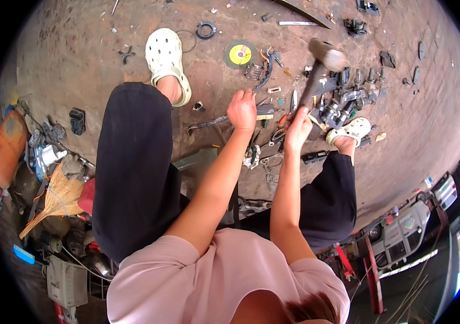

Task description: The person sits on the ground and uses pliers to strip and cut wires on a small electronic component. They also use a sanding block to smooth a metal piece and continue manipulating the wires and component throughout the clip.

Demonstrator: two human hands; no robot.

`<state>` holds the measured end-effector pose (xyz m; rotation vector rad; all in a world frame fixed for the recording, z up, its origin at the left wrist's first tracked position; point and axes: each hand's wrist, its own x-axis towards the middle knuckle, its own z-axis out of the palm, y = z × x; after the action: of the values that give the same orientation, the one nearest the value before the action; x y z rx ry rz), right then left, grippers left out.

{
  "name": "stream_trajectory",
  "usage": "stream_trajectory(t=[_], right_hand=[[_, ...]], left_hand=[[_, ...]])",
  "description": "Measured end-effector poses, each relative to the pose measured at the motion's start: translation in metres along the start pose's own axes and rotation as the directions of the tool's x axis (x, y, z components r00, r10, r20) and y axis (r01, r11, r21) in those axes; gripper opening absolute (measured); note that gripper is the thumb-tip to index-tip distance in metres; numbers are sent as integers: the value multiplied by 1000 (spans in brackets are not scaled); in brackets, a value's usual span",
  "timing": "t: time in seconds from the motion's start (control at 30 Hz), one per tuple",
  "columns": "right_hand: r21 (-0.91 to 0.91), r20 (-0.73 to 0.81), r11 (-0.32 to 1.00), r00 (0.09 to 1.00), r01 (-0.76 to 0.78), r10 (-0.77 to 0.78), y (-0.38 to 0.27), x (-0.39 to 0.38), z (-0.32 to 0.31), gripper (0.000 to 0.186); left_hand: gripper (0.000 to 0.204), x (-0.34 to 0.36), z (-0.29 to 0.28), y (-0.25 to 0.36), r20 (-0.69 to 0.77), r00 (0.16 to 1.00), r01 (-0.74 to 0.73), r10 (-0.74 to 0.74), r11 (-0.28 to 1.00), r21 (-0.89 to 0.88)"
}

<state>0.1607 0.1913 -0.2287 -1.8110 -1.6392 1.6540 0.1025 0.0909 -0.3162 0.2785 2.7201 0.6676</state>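
My right hand (298, 129) is wrapped round the handle of a hammer (312, 83), whose heavy worn head is raised up and away from me over the ground. Closed on a dark wrapped wire bundle (210, 123) is my left hand (242, 109). The bundle comes out on both sides of the fist, and its far end splits into thin coloured wires with a grey connector (277, 58). Beside that end lies a small metal-looking block (253, 71). My fingers hide the middle of the bundle. A brush-like piece (265, 112) lies just right of my left hand.
A yellow-centred grinding disc (240, 54) and a black ring (206, 30) lie farther off. Dark metal and plastic parts (348, 97) crowd the right, near my right shoe (349, 131). Pliers (278, 135) lie between my arms. A straw broom (57, 194) rests at left; a vehicle (402, 237) stands at right.
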Motion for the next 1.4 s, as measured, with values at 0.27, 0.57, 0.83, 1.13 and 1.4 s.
stream_trajectory(t=[0.27,0.57,0.83,1.13,1.4], right_hand=[[-196,-107,980,992,42,-64,82,-4,11,67],[68,-84,988,986,-136,141,-14,4,3,59],[7,-98,997,992,74,-73,75,-8,23,55],[85,-38,979,981,-187,191,51,-8,-17,49],[194,-272,977,962,89,-34,51,-16,16,58]], left_hand=[[19,3,-10,-6,-14,1000,-28,28,1000,7],[22,-3,2,-6,-18,1000,20,-20,1000,-4],[20,7,-4,-10,-13,1000,-25,25,1000,-9],[19,-2,5,-8,-24,999,44,-45,997,-56],[20,5,0,-9,5,999,42,-42,998,-49]])
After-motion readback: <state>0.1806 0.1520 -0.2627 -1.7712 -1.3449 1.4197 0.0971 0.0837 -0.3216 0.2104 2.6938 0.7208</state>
